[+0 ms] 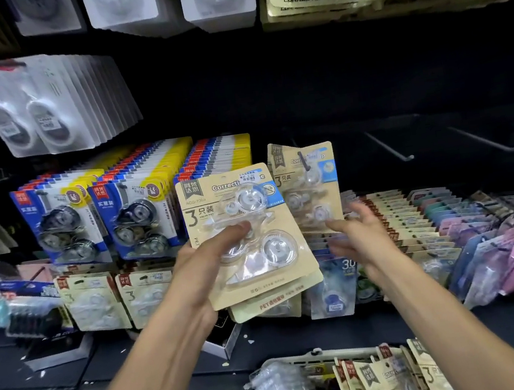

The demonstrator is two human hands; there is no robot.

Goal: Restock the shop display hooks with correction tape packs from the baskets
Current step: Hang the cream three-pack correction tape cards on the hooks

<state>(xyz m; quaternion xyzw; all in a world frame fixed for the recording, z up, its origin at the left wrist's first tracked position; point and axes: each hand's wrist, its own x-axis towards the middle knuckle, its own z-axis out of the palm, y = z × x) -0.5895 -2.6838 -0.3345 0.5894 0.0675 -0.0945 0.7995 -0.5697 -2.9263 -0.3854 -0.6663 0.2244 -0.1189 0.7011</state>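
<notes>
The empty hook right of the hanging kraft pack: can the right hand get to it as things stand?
Probably yes. The right hand is open and holds nothing, and the empty hook juts out bare above it.

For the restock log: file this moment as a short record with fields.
left hand: grips a stack of kraft packs
right hand: open, fingers spread just below the hung pack, blurred
hung pack: on a hook, right of the blue-and-yellow packs
bare hooks: right of the hung pack
basket: bottom of view, holds more kraft packs
</notes>
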